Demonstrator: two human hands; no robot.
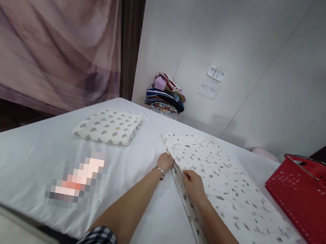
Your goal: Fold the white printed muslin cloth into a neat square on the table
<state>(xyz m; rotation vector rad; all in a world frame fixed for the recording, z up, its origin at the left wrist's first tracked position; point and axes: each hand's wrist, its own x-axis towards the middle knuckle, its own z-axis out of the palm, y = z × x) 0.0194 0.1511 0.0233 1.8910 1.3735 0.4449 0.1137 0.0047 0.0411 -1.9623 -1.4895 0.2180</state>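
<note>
A white cloth (pixel 221 183) printed with small dark figures lies spread over the right half of the table. Its near edge is turned up into a narrow strip that runs down toward me. My left hand (pixel 164 162), with a bracelet at the wrist, is closed on that edge near its far end. A little closer and to the right, my right hand (pixel 193 186) pinches the same edge, its fingertips partly hidden. To the left rests a folded white cloth (pixel 108 127) with grey prints.
A red plastic basket (pixel 308 206) stands at the table's right side. Several folded fabrics form a stack (pixel 166 95) by the wall. A blurred-out object (pixel 79 178) lies on the white-covered table (pixel 27 157). Pink drapery (pixel 47 26) hangs at the left.
</note>
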